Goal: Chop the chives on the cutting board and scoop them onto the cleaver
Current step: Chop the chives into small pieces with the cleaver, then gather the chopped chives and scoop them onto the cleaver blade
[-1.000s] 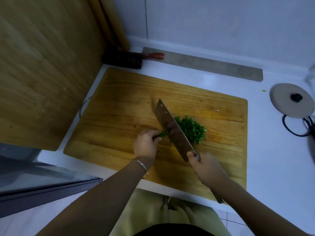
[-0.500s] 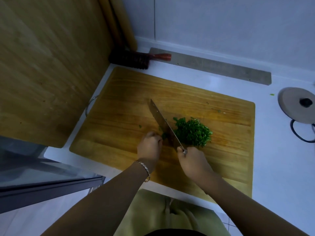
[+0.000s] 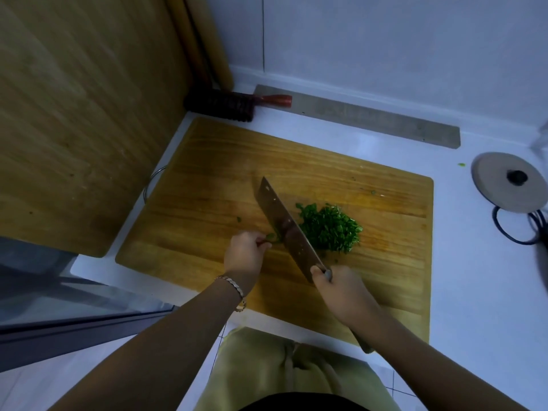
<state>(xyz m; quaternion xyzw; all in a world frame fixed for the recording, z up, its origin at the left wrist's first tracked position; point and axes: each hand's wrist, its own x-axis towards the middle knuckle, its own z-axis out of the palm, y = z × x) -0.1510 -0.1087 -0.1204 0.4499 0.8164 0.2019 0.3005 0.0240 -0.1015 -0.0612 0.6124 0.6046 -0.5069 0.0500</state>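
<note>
grasping the cleaver (image 3: 284, 226) by its handle, the right grip (image 3: 338, 287) is clenched round it, the blade slanting over the cutting board (image 3: 207, 179). the left grip (image 3: 244, 253) pinches the uncut chive ends (image 3: 272, 238) just left of the blade. the chopped chives (image 3: 329, 229) lie heaped on the board beside the blade's right face. a round lid (image 3: 501, 188) rests on the white desk (image 3: 474, 277), well apart.
</note>
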